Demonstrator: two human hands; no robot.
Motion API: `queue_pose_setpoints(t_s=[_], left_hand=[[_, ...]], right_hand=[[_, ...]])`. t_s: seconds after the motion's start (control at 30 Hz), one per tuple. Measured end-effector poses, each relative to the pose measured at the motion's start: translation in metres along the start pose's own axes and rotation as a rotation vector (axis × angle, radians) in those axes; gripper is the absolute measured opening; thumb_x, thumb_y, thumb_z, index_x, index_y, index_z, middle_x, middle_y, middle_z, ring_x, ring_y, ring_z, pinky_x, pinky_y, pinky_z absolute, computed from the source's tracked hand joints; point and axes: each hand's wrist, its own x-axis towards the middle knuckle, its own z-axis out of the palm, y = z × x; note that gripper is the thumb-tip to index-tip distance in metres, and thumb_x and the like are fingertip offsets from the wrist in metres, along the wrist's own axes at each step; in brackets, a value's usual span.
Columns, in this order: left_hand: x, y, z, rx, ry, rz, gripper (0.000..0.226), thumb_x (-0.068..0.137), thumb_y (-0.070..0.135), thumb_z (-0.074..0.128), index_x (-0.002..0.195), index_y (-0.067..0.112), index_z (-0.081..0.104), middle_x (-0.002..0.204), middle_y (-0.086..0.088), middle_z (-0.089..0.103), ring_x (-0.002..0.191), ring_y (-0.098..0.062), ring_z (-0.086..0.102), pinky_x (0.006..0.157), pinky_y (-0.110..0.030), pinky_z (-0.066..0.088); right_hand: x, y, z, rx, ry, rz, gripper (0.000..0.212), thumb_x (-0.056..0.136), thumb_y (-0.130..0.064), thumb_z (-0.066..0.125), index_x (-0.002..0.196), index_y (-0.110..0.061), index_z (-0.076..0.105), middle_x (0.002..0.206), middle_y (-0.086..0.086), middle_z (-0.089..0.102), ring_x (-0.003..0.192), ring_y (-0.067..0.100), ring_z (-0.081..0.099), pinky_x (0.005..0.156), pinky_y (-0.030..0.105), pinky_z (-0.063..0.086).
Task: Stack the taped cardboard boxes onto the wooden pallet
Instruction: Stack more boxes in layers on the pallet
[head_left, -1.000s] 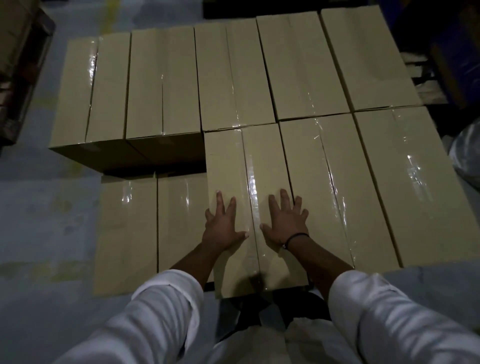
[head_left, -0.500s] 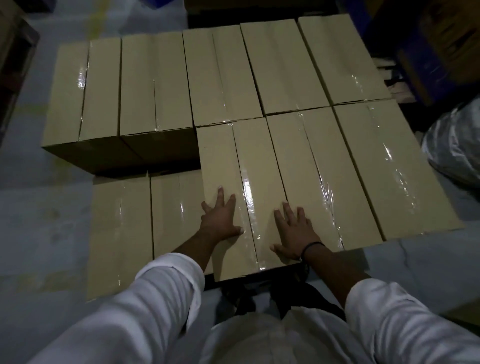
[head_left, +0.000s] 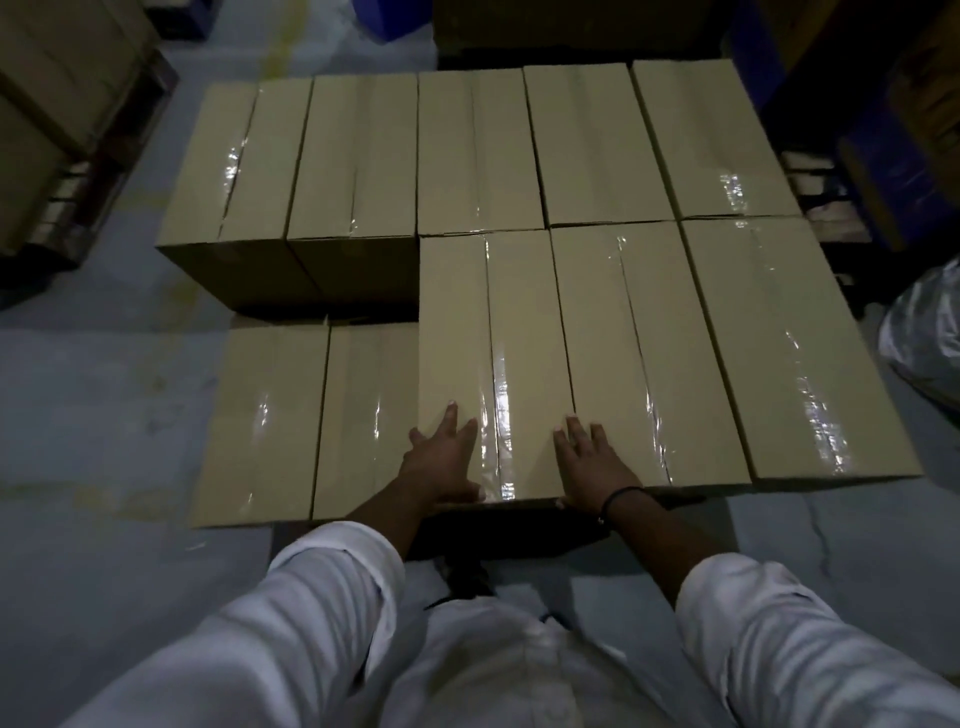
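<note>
The tan, tape-sealed cardboard box (head_left: 524, 322) is pressed from above by both hands near its front edge. The left hand (head_left: 441, 462) is laid flat with fingers spread, and nothing is gripped. The right hand (head_left: 592, 467), ringed at the wrist by a thin black band (head_left: 621, 492), is likewise laid open. The box is set in the near row of the upper layer, touching a matching taped box (head_left: 623, 353) on its right. A lower taped box (head_left: 369, 415) is seen just beside it on the left.
</note>
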Motion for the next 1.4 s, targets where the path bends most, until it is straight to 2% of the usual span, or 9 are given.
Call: queue_pose_setpoints(t_s=[0.1, 0.23, 0.37, 0.57, 1.0, 1.4], left_hand=[[-0.013, 0.008, 0.010, -0.005, -0.008, -0.017, 0.122, 0.054, 0.067, 0.079, 0.148, 0.042, 0.005, 0.167, 0.002, -0.018, 0.148, -0.054, 0.017, 0.109, -0.073, 0.028], [-0.025, 0.014, 0.013, 0.052, -0.017, -0.023, 0.125, 0.065, 0.056, 0.086, 0.159, 0.033, 0.006, 0.168, -0.008, -0.017, 0.151, -0.047, 0.016, 0.117, -0.068, 0.019], [-0.027, 0.013, 0.020, 0.008, 0.012, -0.071, 0.123, 0.066, 0.050, 0.088, 0.156, 0.040, 0.006, 0.168, 0.002, -0.019, 0.147, -0.056, 0.015, 0.113, -0.069, 0.028], [-0.036, 0.021, 0.022, -0.017, 0.058, -0.082, 0.109, 0.079, 0.031, 0.085, 0.159, 0.039, 0.012, 0.169, 0.005, -0.014, 0.142, -0.065, 0.006, 0.109, -0.069, 0.035], [-0.039, 0.024, 0.016, 0.003, 0.019, -0.085, 0.104, 0.082, 0.033, 0.083, 0.161, 0.038, 0.015, 0.170, 0.004, -0.011, 0.145, -0.060, 0.004, 0.112, -0.068, 0.033], [-0.029, 0.020, 0.008, 0.043, 0.016, -0.062, 0.105, 0.081, 0.036, 0.083, 0.161, 0.035, 0.015, 0.170, -0.001, -0.009, 0.144, -0.061, 0.008, 0.112, -0.067, 0.033]], right_hand=[[-0.007, 0.004, 0.001, 0.015, -0.005, -0.017, 0.103, 0.091, -0.039, 0.070, 0.161, -0.014, -0.002, 0.167, 0.010, -0.017, 0.152, 0.043, -0.009, 0.122, 0.052, 0.018], [-0.009, 0.009, 0.006, 0.008, 0.003, -0.030, 0.095, 0.095, -0.037, 0.066, 0.161, -0.013, 0.002, 0.168, 0.009, -0.013, 0.152, 0.042, -0.004, 0.122, 0.051, 0.022], [-0.006, 0.012, 0.012, -0.035, 0.051, -0.052, 0.093, 0.095, -0.039, 0.065, 0.160, -0.012, 0.005, 0.168, 0.009, -0.009, 0.152, 0.042, 0.000, 0.120, 0.052, 0.026], [-0.009, 0.011, 0.013, -0.060, 0.081, -0.045, 0.089, 0.096, -0.038, 0.064, 0.160, -0.014, 0.006, 0.168, 0.008, -0.007, 0.153, 0.039, 0.001, 0.119, 0.054, 0.030], [-0.006, 0.011, 0.016, -0.070, 0.081, -0.049, 0.089, 0.095, -0.034, 0.064, 0.160, -0.014, 0.007, 0.168, 0.008, -0.007, 0.153, 0.039, 0.002, 0.119, 0.055, 0.028], [0.003, 0.010, 0.011, -0.072, 0.090, -0.036, 0.086, 0.096, -0.032, 0.063, 0.160, -0.012, 0.009, 0.168, 0.011, -0.006, 0.151, 0.041, 0.011, 0.119, 0.053, 0.029]])
